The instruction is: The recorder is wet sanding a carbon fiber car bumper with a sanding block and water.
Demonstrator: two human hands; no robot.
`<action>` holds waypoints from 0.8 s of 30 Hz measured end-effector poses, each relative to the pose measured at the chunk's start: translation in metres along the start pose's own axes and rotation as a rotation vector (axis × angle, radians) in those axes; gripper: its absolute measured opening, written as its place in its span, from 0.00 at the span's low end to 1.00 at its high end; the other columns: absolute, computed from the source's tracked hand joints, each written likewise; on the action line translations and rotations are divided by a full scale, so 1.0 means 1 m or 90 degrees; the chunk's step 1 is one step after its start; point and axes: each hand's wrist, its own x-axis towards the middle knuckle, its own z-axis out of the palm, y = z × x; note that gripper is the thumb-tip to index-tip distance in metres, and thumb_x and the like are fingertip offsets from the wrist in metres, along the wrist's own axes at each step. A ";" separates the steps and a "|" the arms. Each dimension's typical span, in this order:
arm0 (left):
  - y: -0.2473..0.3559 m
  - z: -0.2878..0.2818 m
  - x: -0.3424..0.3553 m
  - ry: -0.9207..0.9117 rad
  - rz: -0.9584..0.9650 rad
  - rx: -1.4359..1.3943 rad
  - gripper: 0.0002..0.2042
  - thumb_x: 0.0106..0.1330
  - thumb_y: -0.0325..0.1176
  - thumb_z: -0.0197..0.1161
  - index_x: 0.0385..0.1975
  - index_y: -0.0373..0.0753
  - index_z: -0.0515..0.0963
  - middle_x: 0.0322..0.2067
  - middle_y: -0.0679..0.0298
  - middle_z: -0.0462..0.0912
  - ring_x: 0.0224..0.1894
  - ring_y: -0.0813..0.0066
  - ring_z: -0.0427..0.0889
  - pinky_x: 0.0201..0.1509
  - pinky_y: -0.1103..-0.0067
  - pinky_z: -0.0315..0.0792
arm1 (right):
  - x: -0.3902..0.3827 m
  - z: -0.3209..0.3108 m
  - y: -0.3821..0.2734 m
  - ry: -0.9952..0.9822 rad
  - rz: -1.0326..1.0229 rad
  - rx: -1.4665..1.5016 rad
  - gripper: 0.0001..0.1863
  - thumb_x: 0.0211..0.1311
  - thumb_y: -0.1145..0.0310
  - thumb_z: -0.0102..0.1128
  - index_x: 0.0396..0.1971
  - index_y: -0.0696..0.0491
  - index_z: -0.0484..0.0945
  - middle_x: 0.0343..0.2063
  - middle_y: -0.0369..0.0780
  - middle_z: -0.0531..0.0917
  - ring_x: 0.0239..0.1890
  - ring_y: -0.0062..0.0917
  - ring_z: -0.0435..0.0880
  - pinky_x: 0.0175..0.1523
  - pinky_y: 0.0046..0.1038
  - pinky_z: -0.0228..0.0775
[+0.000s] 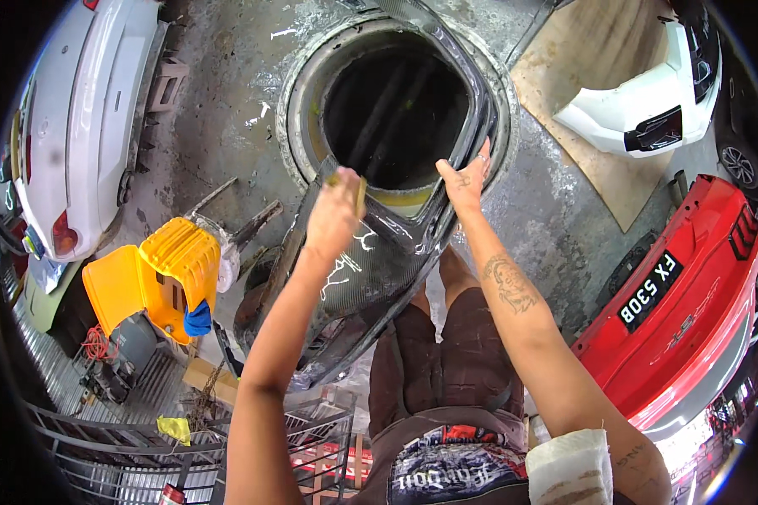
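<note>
A long black car body panel point(370, 273) with a woven carbon-like surface and a raised frame-like rim lies tilted over a round tub point(299, 109) of dark water. White suds streak the panel's wet face. My left hand point(335, 215) is closed round a small yellowish pad point(360, 200), held at the panel near the tub's front rim. That hand is slightly blurred, and most of the pad is hidden. My right hand point(467, 178) grips the panel's right edge, thumb on the near side, a ring on one finger.
At left are a yellow plastic container point(177, 261) with a blue cloth point(197, 320) and a silver-white bumper point(84, 118). A white bumper point(648, 109) lies on a board point(564, 59) at right, above a red car rear panel point(691, 311). A metal rack point(320, 433) stands at lower left.
</note>
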 end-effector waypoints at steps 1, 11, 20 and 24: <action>0.002 0.005 -0.007 0.038 -0.076 -0.037 0.23 0.68 0.30 0.59 0.60 0.23 0.73 0.62 0.41 0.75 0.69 0.49 0.70 0.72 0.60 0.65 | 0.000 0.004 -0.006 0.000 -0.008 -0.007 0.64 0.41 0.57 0.76 0.76 0.59 0.44 0.72 0.58 0.56 0.75 0.55 0.51 0.79 0.48 0.39; -0.024 0.009 0.021 0.147 -0.135 -0.250 0.18 0.68 0.29 0.61 0.52 0.23 0.78 0.51 0.43 0.82 0.57 0.46 0.79 0.65 0.62 0.71 | 0.007 0.002 0.009 0.011 -0.042 0.005 0.65 0.39 0.57 0.77 0.75 0.63 0.45 0.70 0.62 0.59 0.75 0.53 0.54 0.79 0.43 0.42; -0.058 0.011 0.033 0.074 -0.099 -0.304 0.12 0.69 0.30 0.58 0.42 0.25 0.80 0.48 0.44 0.83 0.56 0.49 0.80 0.65 0.62 0.71 | 0.007 0.003 0.012 0.011 -0.040 0.013 0.65 0.39 0.58 0.77 0.75 0.65 0.45 0.70 0.62 0.60 0.74 0.53 0.56 0.79 0.41 0.42; -0.036 0.002 0.018 0.086 -0.055 -0.385 0.14 0.69 0.30 0.60 0.49 0.27 0.79 0.50 0.41 0.82 0.53 0.45 0.81 0.60 0.60 0.74 | 0.014 -0.004 0.020 0.029 -0.075 0.003 0.66 0.38 0.55 0.78 0.75 0.63 0.46 0.70 0.59 0.59 0.74 0.52 0.54 0.79 0.43 0.42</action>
